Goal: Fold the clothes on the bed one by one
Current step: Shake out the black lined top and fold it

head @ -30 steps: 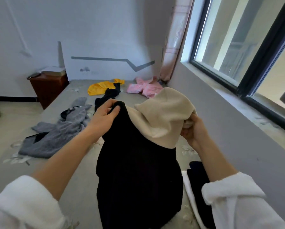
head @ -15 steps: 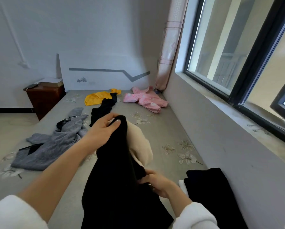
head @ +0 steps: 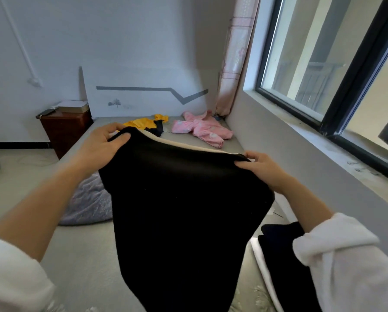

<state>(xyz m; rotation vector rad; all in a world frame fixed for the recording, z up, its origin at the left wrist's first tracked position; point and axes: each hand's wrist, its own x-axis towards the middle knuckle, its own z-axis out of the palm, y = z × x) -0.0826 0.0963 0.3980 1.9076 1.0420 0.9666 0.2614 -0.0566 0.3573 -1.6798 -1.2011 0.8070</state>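
Black garment (head: pixel 184 210) is hanging in the air between both hands, spread out by its top edge.
- Left hand (head: pixel 103 147) is pinching the upper-left corner: thumb on the near face, fingers curling over the far side.
- Right hand (head: pixel 262 170) is gripping the upper-right corner, fingers curling over the edge.
- Left corner is sitting higher, so the edge is sloping down toward the right grip. Cream lining (head: pixel 188 146) is peeking out along the back of that edge.
- Rest of the cloth is dropping below both grips and narrowing toward the bottom of frame, above the grey bed (head: pixel 82 255). Can't tell if its lower end is touching the mattress.

Around it:
- Grey garment (head: pixel 87 203) is lying crumpled on the bed, left of the hanging cloth.
- Dark folded pile (head: pixel 283 255) is sitting under the right forearm, by the wall.
- Yellow garment (head: pixel 141 123) and pink garment (head: pixel 206 129) are lying at the far end.
- Brown nightstand (head: pixel 64 129) is standing beside the bed's far-left corner.
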